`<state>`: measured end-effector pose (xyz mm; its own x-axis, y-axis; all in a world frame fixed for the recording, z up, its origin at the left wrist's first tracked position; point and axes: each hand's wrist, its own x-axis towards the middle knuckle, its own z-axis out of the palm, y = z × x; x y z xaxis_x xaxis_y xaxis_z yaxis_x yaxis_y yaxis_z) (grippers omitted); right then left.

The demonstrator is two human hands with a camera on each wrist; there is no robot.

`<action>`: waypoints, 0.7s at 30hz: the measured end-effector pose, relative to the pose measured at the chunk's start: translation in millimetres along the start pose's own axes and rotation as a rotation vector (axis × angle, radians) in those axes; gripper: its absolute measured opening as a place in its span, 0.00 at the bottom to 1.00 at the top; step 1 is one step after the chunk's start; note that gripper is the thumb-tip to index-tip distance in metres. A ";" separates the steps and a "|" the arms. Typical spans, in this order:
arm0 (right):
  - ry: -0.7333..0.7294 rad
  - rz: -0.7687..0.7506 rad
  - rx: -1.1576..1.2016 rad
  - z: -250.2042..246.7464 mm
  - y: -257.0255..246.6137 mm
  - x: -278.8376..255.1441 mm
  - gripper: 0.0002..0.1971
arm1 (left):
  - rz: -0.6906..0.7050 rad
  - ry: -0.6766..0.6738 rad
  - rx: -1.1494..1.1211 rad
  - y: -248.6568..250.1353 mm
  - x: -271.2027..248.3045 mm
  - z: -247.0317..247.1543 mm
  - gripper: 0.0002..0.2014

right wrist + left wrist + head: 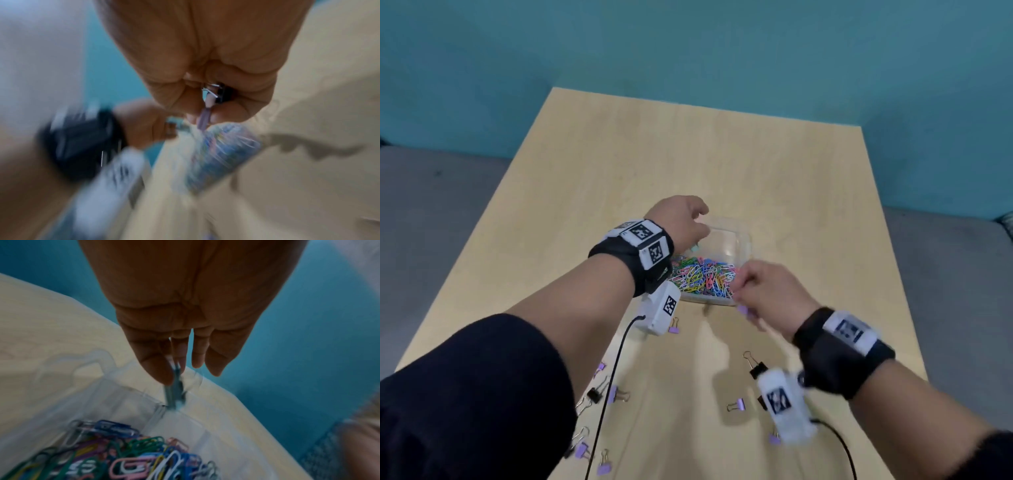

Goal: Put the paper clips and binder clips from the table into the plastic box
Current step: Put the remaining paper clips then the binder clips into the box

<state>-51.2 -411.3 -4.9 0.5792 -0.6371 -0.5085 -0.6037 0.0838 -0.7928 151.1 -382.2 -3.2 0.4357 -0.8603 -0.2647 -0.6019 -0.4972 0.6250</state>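
Observation:
A clear plastic box [729, 240] sits mid-table, its near half filled with several coloured paper clips [702, 277]. My left hand [688, 222] hovers over the box's left edge with its fingers [197, 353] straight and pointing down. A blurred teal clip [174, 389] is dropping from them toward the box wall [127, 395]. My right hand [748, 291] is at the box's near right corner. Its fingers curl round binder clips: a purple one [204, 116] pinched at the fingertips and a black one [223, 95] tucked in the palm.
Loose binder clips lie on the wooden table [688, 164] near me: a purple one [674, 329], a black one [756, 368], another purple [738, 405], a black one [594, 395] and more at the front left [604, 467]. Wrist-camera cables [613, 387] trail over the table.

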 end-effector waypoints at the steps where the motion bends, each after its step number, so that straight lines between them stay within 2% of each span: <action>1: 0.019 0.051 0.227 -7.2 -11.6 7.4 0.14 | 0.001 0.038 -0.069 -4.1 -4.2 -3.6 0.17; 3: 0.035 0.085 0.488 -17.8 -31.8 23.7 0.14 | -0.001 0.143 -0.179 -17.7 -15.0 -13.0 0.14; 5: 0.057 0.072 0.536 -18.6 -46.5 39.7 0.14 | -0.052 0.215 -0.257 -39.6 -30.9 -21.5 0.10; 9: 0.164 0.064 0.402 -5.6 -65.0 64.8 0.12 | -0.244 0.223 -0.236 -94.2 -75.1 -26.1 0.06; 12: 0.096 0.095 0.355 1.3 -68.6 69.5 0.07 | -0.358 0.167 -0.137 -125.4 -107.3 -21.9 0.04; 15: 0.040 0.089 0.244 -1.5 -71.9 55.8 0.03 | -0.421 0.161 -0.083 -143.5 -129.7 -17.7 0.03; 19: 0.117 -0.059 0.151 -17.6 -61.2 27.3 0.07 | -0.489 0.215 -0.093 -157.7 -150.5 -14.9 0.04; 21: 0.149 -0.082 0.116 -25.1 -44.0 9.0 0.07 | -0.507 0.228 -0.097 -159.2 -159.9 -14.7 0.05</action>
<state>-33.2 -439.9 33.9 0.5306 -0.7513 -0.3923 -0.4859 0.1096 -0.8671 187.1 -163.9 -49.6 0.7943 -0.4647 -0.3913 -0.2198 -0.8203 0.5281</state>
